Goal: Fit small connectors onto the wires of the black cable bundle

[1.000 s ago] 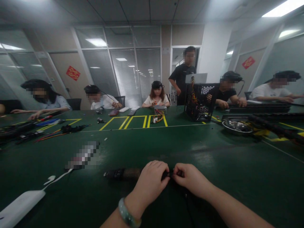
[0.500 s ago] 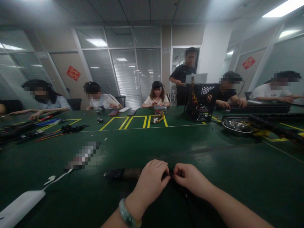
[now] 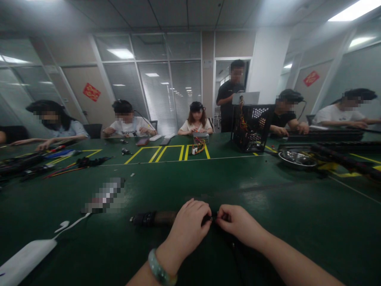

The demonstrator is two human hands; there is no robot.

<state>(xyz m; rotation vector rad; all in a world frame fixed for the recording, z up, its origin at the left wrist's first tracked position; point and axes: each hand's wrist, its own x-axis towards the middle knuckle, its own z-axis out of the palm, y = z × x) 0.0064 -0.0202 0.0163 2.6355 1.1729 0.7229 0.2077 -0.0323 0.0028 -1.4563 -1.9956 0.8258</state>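
Note:
My left hand [image 3: 190, 226] and my right hand [image 3: 238, 223] meet fingertip to fingertip low on the green table [image 3: 268, 206]. Both are closed in a pinch around a small dark part [image 3: 212, 219] between them, too small to name. A dark, long tool-like object [image 3: 151, 218] lies flat just left of my left hand, partly hidden under it. A green bangle [image 3: 159, 270] sits on my left wrist.
A white charger with a cable [image 3: 26, 258] lies at the near left. A black open computer case [image 3: 251, 127] and a metal bowl [image 3: 296, 159] stand at the far right. Loose cables [image 3: 68, 165] lie at the left. Several people sit around the table; one stands behind.
My hands have stayed almost still, fingers shifting slightly on the small part. A seated person across at the left has sat up.

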